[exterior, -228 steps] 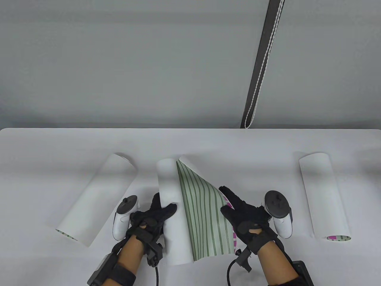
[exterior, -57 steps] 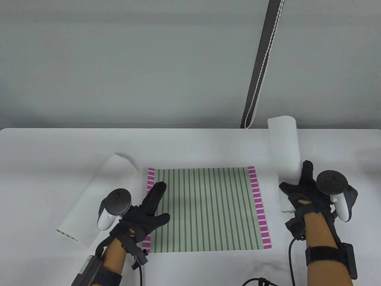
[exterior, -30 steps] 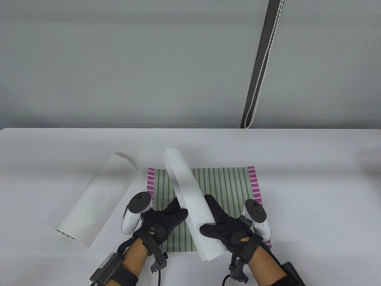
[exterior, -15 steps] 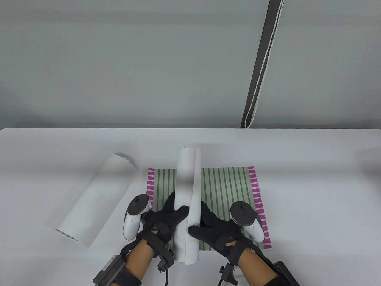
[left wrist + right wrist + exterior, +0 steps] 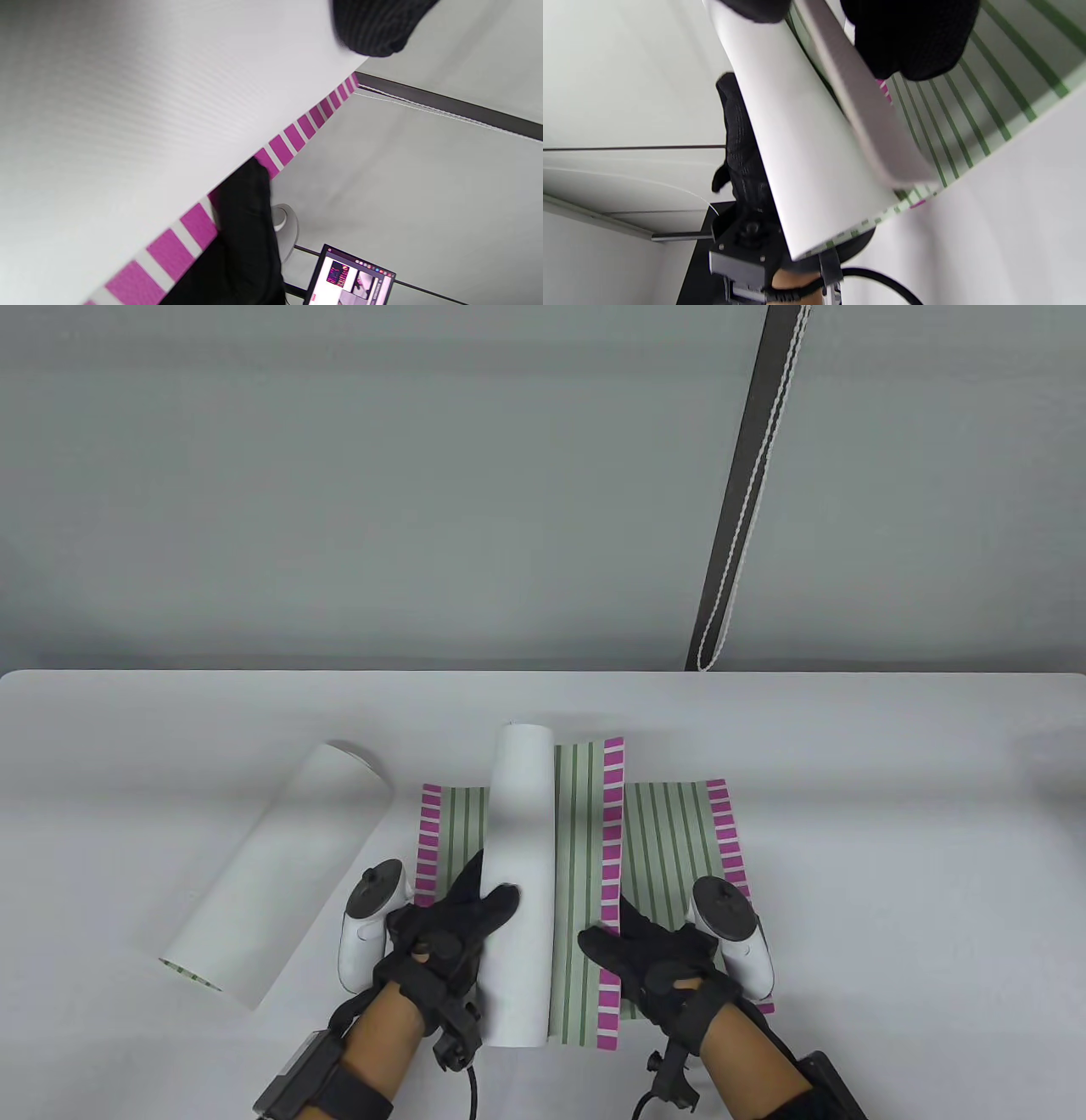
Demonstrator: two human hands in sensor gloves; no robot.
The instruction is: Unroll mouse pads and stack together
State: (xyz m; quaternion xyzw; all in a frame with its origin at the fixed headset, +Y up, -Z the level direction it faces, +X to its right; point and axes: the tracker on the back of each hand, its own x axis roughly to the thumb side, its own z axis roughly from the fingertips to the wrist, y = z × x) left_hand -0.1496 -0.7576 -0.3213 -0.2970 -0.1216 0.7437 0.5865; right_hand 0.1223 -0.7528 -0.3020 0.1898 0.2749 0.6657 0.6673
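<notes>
on the white counter [image 5: 891, 780] a striped mouse pad [image 5: 679, 831] lies flat, and on top of it sits a second pad [image 5: 519, 882], part unrolled — its white roll stands left of a freed strip of green stripes with a magenta border. the left hand [image 5: 445, 937] grips the roll near its close end, thumb across the white face and fingers [image 5: 736, 127] wrapped behind it, while the right hand [image 5: 653, 963] pinches the freed magenta edge, fingers clamped on it. a third pad [image 5: 276, 865], fully rolled, lies slanted just beside the flat one on the left — no hand on it.
</notes>
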